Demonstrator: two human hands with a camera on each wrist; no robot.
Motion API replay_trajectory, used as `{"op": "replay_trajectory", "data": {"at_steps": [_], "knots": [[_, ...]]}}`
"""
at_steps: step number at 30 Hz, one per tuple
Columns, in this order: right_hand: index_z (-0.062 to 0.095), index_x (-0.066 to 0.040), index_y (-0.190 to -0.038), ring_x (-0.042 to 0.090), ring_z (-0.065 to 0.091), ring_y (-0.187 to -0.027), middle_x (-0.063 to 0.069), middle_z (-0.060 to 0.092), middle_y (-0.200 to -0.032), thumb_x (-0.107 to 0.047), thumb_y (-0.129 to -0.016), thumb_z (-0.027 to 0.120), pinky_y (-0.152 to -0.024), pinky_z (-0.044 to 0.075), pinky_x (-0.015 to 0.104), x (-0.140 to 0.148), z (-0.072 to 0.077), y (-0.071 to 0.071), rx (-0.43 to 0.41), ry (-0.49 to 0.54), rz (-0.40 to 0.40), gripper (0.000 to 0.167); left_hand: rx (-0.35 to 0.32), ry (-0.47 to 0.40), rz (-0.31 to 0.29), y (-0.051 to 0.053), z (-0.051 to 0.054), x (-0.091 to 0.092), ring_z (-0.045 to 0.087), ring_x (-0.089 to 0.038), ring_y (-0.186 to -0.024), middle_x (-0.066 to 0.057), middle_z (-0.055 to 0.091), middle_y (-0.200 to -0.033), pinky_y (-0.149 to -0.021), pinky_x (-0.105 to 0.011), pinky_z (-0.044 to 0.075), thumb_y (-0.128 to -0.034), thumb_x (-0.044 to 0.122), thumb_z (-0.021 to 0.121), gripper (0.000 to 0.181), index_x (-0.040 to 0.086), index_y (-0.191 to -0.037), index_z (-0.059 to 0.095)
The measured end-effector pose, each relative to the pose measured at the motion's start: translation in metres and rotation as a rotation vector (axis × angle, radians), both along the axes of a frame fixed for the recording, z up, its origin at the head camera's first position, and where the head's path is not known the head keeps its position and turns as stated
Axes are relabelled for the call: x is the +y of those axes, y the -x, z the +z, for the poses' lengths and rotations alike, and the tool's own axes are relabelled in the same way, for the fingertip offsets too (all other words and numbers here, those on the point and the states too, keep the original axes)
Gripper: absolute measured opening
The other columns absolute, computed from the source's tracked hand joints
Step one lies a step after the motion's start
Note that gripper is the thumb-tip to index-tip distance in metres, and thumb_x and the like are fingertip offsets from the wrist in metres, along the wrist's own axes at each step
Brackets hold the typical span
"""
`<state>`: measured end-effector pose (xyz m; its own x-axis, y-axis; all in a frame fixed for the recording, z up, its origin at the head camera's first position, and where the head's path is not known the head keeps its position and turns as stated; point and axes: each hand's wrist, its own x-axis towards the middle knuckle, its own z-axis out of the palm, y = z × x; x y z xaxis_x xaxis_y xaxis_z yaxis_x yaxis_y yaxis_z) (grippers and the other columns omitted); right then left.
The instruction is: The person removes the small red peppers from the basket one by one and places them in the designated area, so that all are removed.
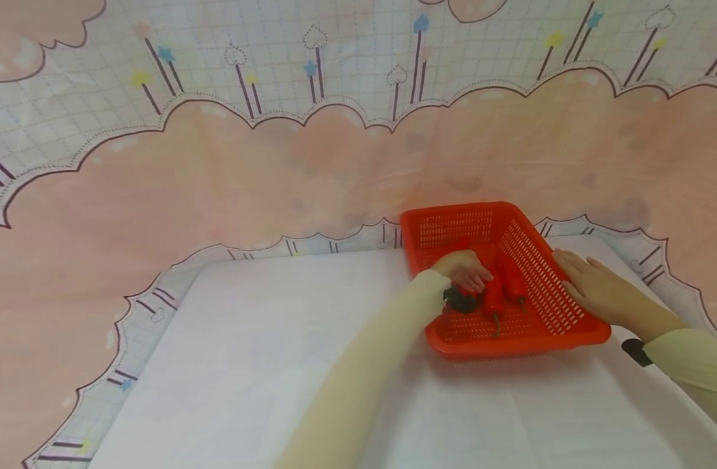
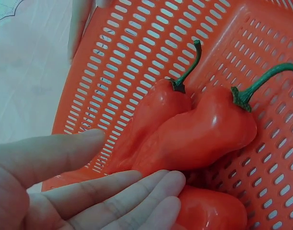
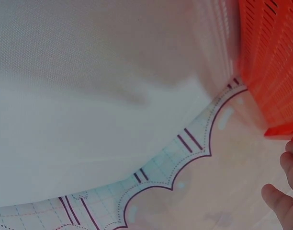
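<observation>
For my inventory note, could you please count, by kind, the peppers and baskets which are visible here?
Red peppers: 3
Red basket: 1
Total: 4 visible; the left hand covers part of the view, so I cannot tell whether more peppers lie behind it.

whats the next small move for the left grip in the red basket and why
Probably curl the left grip round the middle red pepper in the left wrist view: it holds nothing and is right beside that pepper, while the right grip is at the basket's side.

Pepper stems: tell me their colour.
Green; the stems show best in the left wrist view.
</observation>
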<state>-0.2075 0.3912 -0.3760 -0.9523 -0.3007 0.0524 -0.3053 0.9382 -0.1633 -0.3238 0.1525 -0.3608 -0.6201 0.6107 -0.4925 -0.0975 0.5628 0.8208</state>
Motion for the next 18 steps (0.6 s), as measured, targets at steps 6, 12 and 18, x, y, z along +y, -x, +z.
{"op": "replay_trajectory", "data": {"at_steps": [6,12,18], "knots": [[0.019,0.01,-0.144,0.045,0.024,-0.136,0.032,0.026,-0.146,-0.018,-0.096,0.044,-0.113,0.013,0.061,-0.0004,0.0006,-0.0004,-0.009,0.007,-0.011,0.061,-0.025,0.029,-0.026,0.0022,-0.0009,0.0046,0.059,-0.034,-0.115,-0.027,0.06,-0.121,-0.098,-0.037,0.048,-0.0914,0.01,0.058,0.033,-0.009,-0.118,0.058],[0.019,0.01,-0.144,0.045,0.023,-0.136,0.032,0.026,-0.147,-0.018,-0.096,0.045,-0.111,0.015,0.062,-0.0026,0.003,-0.0002,-0.027,-0.008,-0.024,0.062,-0.014,0.037,-0.039,0.0015,-0.0015,0.0088,0.06,-0.034,-0.113,-0.028,0.06,-0.12,-0.097,-0.036,0.049,-0.0904,0.009,0.059,0.031,-0.011,-0.114,0.059],[0.021,0.011,-0.143,0.045,0.025,-0.135,0.032,0.027,-0.146,-0.017,-0.096,0.045,-0.111,0.017,0.061,-0.0033,0.0033,-0.0012,-0.011,-0.013,-0.013,0.06,0.046,0.046,-0.018,-0.0031,-0.0048,0.0103,0.064,-0.033,-0.105,-0.026,0.063,-0.113,-0.091,-0.036,0.053,-0.0868,0.009,0.064,0.024,-0.009,-0.104,0.063]]}}
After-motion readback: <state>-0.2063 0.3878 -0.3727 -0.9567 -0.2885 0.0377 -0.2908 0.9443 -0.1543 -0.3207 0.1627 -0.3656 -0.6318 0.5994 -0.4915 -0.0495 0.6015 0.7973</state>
